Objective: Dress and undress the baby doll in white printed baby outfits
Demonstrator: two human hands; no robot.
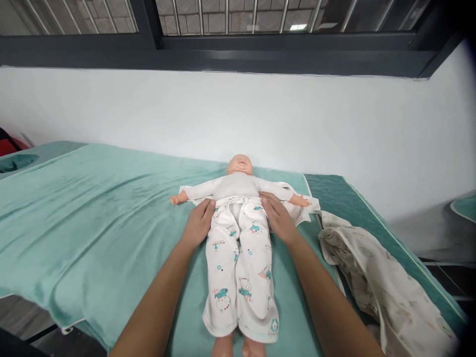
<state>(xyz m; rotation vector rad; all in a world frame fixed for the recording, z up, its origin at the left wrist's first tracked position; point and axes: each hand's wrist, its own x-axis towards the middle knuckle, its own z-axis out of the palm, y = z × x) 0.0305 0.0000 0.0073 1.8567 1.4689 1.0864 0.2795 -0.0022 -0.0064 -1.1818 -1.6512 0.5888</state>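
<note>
A baby doll lies on its back, head toward the wall and bare feet toward me. It has a white long-sleeved top, with both arms stretched out sideways. White baby pants printed with small animals in teal and pink cover its legs up to the waist. My left hand is closed on the left side of the waistband. On the opposite side my right hand grips the waistband, fingertips near the belly. Parts of the fingers are hidden by the cloth.
Under the doll spreads a light green sheet over a darker green quilted pad. A crumpled, patterned cream cloth lies to the right. White cloth sticks out beneath the doll's arm. Behind stands a white wall below a barred window.
</note>
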